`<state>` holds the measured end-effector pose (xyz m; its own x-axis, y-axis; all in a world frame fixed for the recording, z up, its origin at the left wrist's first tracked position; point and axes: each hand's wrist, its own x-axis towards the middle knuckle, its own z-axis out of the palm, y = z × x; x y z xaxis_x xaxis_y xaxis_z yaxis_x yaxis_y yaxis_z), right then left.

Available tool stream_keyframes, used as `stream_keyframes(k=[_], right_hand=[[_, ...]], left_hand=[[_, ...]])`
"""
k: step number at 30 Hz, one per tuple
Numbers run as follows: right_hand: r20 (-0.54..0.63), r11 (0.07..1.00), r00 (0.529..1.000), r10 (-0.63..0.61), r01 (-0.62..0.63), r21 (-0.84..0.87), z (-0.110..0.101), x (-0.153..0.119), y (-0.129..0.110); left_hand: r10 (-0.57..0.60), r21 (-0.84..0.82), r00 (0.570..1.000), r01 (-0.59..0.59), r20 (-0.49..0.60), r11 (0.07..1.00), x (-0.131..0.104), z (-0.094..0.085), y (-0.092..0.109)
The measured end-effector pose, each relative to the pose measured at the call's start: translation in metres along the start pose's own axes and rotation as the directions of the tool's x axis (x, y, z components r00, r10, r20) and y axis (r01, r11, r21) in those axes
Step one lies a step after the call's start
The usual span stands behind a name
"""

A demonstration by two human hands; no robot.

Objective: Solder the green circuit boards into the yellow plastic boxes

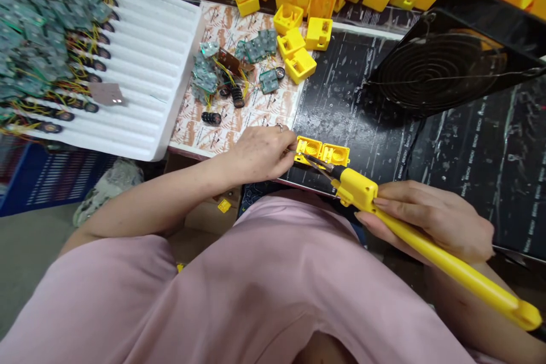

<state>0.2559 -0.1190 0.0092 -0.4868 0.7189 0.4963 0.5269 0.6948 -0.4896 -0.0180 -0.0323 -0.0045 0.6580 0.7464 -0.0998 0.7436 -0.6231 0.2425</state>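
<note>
While the right hand (435,213) grips a yellow-handled tool (426,245), its tip is at the left of two open yellow cases (335,154)

Side by side on the black tabletop (341,77), both cases show round shapes inside. The right fingers are clamped around the tool; the left hand (267,151) has its fingers bunched together at the left case's end, though I cannot tell what they pinch. One white ribbed tray (147,68) holds heaped green circuit boards (38,23), too many to count. Four yellow boxes (300,66) stand near one black fan (418,77).
</note>
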Motion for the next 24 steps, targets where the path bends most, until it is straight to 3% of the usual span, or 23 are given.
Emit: stream_keyframes(k=[8,13,17,24], right_hand=[[0.066,0.997,0.995,-0.077,0.077,0.006,-0.009,0.015,-0.004],[0.093,0.993,0.99,0.102,-0.096,-0.062,-0.019,0.006,-0.007],[0.065,0.985,0.984,0.166,-0.162,-0.065,-0.016,0.001,-0.009],[-0.106,0.986,0.982,0.158,-0.163,-0.036,-0.007,-0.009,0.0]], left_hand=[[0.003,0.017,0.999,-0.003,0.044,1.0,0.004,-0.006,0.002],[0.002,0.056,0.999,-0.005,0.054,0.998,0.005,-0.006,0.002],[-0.002,0.073,0.999,-0.001,0.04,0.997,0.005,-0.007,0.003],[0.01,0.073,0.996,-0.017,0.093,0.997,0.0,-0.013,0.002]])
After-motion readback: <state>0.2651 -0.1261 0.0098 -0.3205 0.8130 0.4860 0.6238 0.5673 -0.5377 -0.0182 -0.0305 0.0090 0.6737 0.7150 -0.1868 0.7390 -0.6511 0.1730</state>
